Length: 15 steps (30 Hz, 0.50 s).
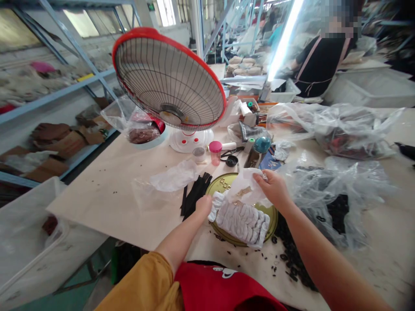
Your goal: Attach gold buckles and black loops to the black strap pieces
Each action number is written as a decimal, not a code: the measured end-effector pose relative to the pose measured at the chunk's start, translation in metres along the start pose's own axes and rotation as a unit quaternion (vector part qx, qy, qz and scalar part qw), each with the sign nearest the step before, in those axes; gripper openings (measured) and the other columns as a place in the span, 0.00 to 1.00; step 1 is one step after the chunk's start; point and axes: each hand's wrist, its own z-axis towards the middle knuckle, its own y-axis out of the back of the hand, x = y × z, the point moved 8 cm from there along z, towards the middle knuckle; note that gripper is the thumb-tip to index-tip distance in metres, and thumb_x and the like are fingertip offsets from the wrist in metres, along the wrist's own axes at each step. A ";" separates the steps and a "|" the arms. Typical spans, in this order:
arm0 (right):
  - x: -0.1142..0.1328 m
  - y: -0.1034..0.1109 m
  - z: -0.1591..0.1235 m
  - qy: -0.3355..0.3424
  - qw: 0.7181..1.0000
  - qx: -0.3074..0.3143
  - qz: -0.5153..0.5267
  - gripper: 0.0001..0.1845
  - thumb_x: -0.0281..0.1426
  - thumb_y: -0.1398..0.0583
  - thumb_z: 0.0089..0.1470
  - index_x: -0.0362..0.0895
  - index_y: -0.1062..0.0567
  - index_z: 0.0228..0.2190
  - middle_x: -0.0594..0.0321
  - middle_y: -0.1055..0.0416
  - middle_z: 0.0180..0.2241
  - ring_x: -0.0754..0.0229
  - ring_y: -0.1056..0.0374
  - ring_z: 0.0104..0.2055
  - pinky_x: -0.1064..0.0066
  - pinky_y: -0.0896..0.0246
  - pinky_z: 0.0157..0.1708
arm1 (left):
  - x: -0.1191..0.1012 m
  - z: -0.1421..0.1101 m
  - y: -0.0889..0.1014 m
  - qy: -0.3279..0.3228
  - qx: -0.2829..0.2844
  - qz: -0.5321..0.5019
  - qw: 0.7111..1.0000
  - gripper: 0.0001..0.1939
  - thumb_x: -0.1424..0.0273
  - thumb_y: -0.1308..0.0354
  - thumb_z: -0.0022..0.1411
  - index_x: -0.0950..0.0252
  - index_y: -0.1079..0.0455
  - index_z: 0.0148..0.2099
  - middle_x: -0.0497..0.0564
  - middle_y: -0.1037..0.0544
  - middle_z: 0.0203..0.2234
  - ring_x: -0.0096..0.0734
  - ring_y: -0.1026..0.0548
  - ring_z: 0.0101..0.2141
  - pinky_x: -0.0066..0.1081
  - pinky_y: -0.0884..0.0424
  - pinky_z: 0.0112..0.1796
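A white, see-through plastic bag (238,183) with small gold-coloured pieces showing in it hangs over a round gold tray (274,220). My right hand (272,185) is closed on the bag's upper right edge. On the left, my left hand (204,204) is closed at the edge of a crumpled pale grey piece of material (216,205); its fingertips are partly hidden. A bundle of gathered, light grey strips (241,219) lies on the tray below both hands. Several small gold buckles (224,183) rest near the tray's far rim.
Black strips (197,194) lie left of the tray. Loose black parts (293,255) and clear plastic bags (324,198) spread to the right. A red-rimmed fan (168,82) stands beyond, near a pink-lidded jar (215,152). A person (320,65) in an apron is behind the table.
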 end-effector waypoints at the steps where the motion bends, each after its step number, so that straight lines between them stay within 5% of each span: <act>1: -0.003 -0.002 -0.002 -0.001 1.000 0.002 0.002 0.16 0.41 0.48 0.51 0.44 0.35 0.20 0.67 0.41 0.19 0.64 0.45 0.23 0.73 0.53 0.24 | 0.001 -0.001 0.001 -0.008 -0.002 0.002 1.000 0.14 0.65 0.52 0.62 0.68 0.36 0.45 0.53 0.31 0.40 0.31 0.30 0.38 0.37 0.32 0.38; 8: -0.008 0.004 -0.009 -0.044 0.997 -0.049 0.038 0.16 0.42 0.47 0.51 0.44 0.34 0.21 0.70 0.43 0.17 0.65 0.47 0.21 0.74 0.54 0.22 | -0.026 -0.022 -0.010 -0.046 -0.024 -0.012 0.999 0.20 0.75 0.55 0.60 0.65 0.44 0.55 0.58 0.35 0.48 0.39 0.35 0.46 0.36 0.35 0.42; 15: -0.007 0.031 -0.017 -0.050 0.992 -0.098 0.063 0.14 0.41 0.44 0.49 0.44 0.35 0.20 0.69 0.41 0.20 0.66 0.46 0.23 0.74 0.50 0.25 | -0.013 0.010 0.007 -0.015 -0.030 -0.077 0.997 0.22 0.71 0.55 0.62 0.70 0.48 0.58 0.61 0.31 0.44 0.38 0.29 0.40 0.35 0.34 0.39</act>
